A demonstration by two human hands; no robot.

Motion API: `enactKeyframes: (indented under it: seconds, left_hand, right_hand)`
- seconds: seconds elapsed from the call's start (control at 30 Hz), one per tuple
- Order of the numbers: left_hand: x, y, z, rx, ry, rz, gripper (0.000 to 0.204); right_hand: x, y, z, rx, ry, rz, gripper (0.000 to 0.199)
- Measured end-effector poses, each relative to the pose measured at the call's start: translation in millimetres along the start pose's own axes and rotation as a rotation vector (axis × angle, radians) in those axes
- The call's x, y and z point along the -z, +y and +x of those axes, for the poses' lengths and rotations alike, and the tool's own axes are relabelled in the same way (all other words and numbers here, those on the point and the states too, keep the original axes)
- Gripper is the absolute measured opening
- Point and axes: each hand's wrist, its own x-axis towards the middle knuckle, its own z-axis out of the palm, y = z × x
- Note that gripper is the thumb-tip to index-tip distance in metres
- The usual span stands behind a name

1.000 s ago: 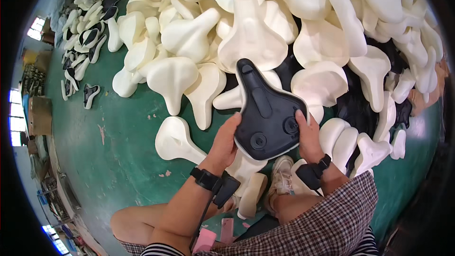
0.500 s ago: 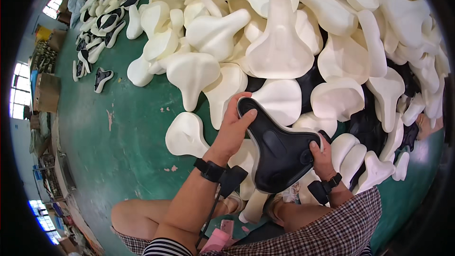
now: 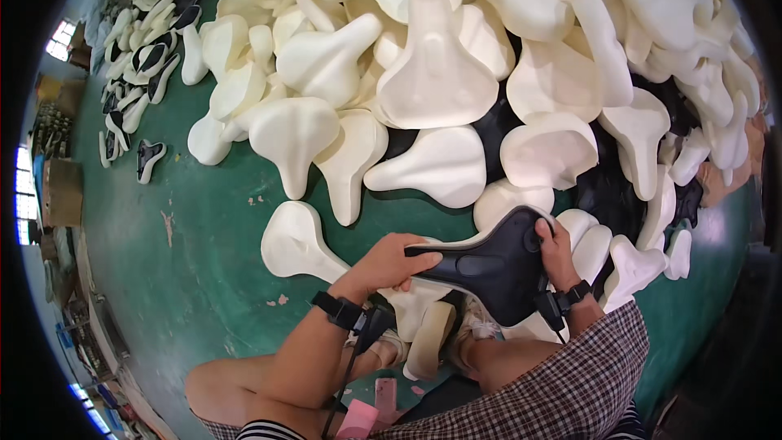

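Between my hands is a bicycle saddle (image 3: 503,267), its black underside facing up and a cream foam edge showing along its rim. My left hand (image 3: 384,263) grips the narrow nose, thumb on the black side and fingers beneath. At the wide end, my right hand (image 3: 557,254) holds the edge with its thumb on top. The saddle lies roughly level, nose to the left, above my crossed legs. Just beyond it rests a cream foam saddle (image 3: 440,169), and another foam saddle (image 3: 295,238) lies left of my left hand.
A large heap of cream foam saddles (image 3: 440,57) fills the far side, with black pieces among them. More saddles (image 3: 147,57) lie scattered at the far left on the green floor (image 3: 195,277). Pink objects (image 3: 358,420) sit by my legs. Cardboard boxes (image 3: 62,191) line the left wall.
The saddle has turned so its nose points left instead of up and away. My left hand came down nearer with the nose; my right hand keeps its hold on the wide end.
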Motion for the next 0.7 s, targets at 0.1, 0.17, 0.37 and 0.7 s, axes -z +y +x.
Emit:
enactKeyframes:
  seconds: [0.1,0.17,0.37,0.7]
  left_hand:
    - [-5.3,-12.5,3.2,-0.019,0.102,0.027,0.029]
    - [7.5,-4.5,0.7,-0.076,0.153,-0.005,0.028]
    - [163.7,9.3,-99.9,-0.969,0.666,-0.974,0.039]
    - [40.2,-128.1,63.6,-0.377,0.623,0.461,0.044]
  right_hand:
    - [-6.0,3.7,0.0,-0.062,-0.022,-0.072,0.04]
    - [-8.1,0.8,8.4,0.048,-0.03,-0.115,0.04]
    - [51.1,-27.4,77.6,0.257,0.516,-0.245,0.027]
    - [16.5,-49.8,82.8,0.578,0.292,-0.402,0.043]
